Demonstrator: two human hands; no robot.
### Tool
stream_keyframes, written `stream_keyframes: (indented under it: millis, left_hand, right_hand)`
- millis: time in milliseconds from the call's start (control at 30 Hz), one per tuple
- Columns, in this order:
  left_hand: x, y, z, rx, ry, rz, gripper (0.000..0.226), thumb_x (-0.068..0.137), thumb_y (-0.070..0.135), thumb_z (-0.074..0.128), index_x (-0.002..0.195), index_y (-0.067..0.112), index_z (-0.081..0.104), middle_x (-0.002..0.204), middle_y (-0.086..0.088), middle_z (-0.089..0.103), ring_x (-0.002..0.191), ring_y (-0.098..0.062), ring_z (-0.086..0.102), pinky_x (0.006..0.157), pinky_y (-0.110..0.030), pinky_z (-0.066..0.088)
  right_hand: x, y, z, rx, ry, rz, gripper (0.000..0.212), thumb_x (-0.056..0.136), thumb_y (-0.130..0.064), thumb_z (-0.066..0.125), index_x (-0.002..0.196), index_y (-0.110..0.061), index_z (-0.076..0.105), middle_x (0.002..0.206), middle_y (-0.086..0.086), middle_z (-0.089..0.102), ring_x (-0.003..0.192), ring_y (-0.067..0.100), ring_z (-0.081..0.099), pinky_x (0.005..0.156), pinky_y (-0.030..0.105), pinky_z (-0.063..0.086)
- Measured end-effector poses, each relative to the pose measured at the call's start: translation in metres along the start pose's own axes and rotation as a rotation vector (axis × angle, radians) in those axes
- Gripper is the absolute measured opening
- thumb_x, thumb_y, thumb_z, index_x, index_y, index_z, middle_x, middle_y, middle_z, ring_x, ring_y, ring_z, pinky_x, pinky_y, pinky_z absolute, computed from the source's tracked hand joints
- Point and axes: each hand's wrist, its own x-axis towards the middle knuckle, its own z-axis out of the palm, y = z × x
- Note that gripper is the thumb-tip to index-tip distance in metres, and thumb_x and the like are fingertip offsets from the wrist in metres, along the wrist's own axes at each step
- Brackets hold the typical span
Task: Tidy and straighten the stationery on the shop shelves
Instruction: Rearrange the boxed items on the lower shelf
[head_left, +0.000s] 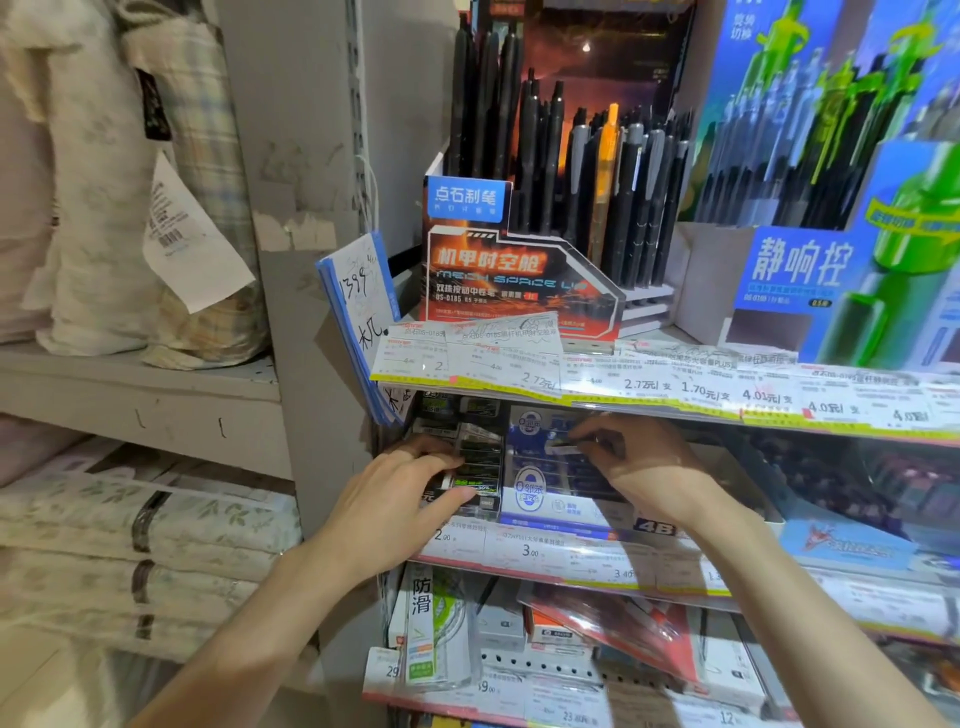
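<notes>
Both my hands reach into the middle shelf, under the price-tag rail. My left hand lies with fingers spread over the left side of a dark display box of green-labelled erasers. My right hand pinches a small blue-and-white eraser packet above a blue display box marked 4B. The backs of both boxes are hidden in shadow.
On the top shelf stand an orange-and-black pen display and a blue-green pen display. A blue-edged paper pad hangs at the shelf's left end. Rulers and packets fill the lower shelf. Folded bedding is stacked on grey shelves at left.
</notes>
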Motion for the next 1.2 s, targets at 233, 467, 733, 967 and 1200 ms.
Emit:
stream_keyframes:
  millis: [233,467,733,967,1200]
  left_hand:
    - [0.002,-0.002,0.002,0.019,0.009,-0.011,0.060,0.091,0.067,0.045,0.132,0.025,0.062,0.131,0.005,0.064,0.123,-0.015,0.057,0.103,-0.032,0.045]
    - [0.002,-0.004,0.002,-0.009,0.021,-0.017,0.064,0.089,0.070,0.045,0.129,0.025,0.064,0.128,0.005,0.066,0.120,-0.014,0.059,0.101,-0.030,0.046]
    - [0.004,-0.004,0.001,-0.028,0.035,0.011,0.062,0.090,0.068,0.047,0.128,0.023,0.065,0.128,0.008,0.066,0.119,-0.012,0.060,0.099,-0.031,0.047]
    - [0.002,-0.005,-0.002,-0.039,0.024,0.050,0.051,0.093,0.059,0.052,0.127,0.024,0.066,0.127,0.011,0.066,0.117,-0.009,0.059,0.095,-0.023,0.044]
    - [0.003,-0.007,0.000,-0.068,0.011,0.057,0.053,0.092,0.060,0.051,0.126,0.023,0.066,0.129,0.011,0.065,0.120,-0.010,0.059,0.100,-0.028,0.045]
  right_hand:
    - [0.022,-0.039,0.030,0.167,-0.070,-0.038,0.018,0.099,-0.029,0.056,0.108,-0.031,0.071,0.110,-0.014,0.069,0.102,0.006,0.063,0.085,0.015,0.045]
    - [0.045,-0.051,0.051,0.041,-0.188,-0.104,0.024,0.099,-0.025,0.054,0.112,-0.031,0.073,0.123,-0.011,0.066,0.111,0.013,0.061,0.098,0.031,0.049]
    - [0.041,-0.055,0.046,0.031,-0.295,-0.168,0.031,0.098,-0.023,0.051,0.122,-0.027,0.070,0.131,-0.006,0.064,0.118,0.014,0.059,0.103,0.034,0.048]
    - [0.038,-0.051,0.043,0.097,-0.331,-0.163,0.030,0.096,-0.031,0.060,0.123,-0.025,0.071,0.135,-0.009,0.062,0.122,0.009,0.057,0.108,0.031,0.044]
    - [0.039,-0.046,0.047,0.127,-0.292,-0.141,0.028,0.091,-0.033,0.066,0.116,-0.025,0.075,0.133,-0.011,0.063,0.122,0.006,0.057,0.109,0.031,0.042]
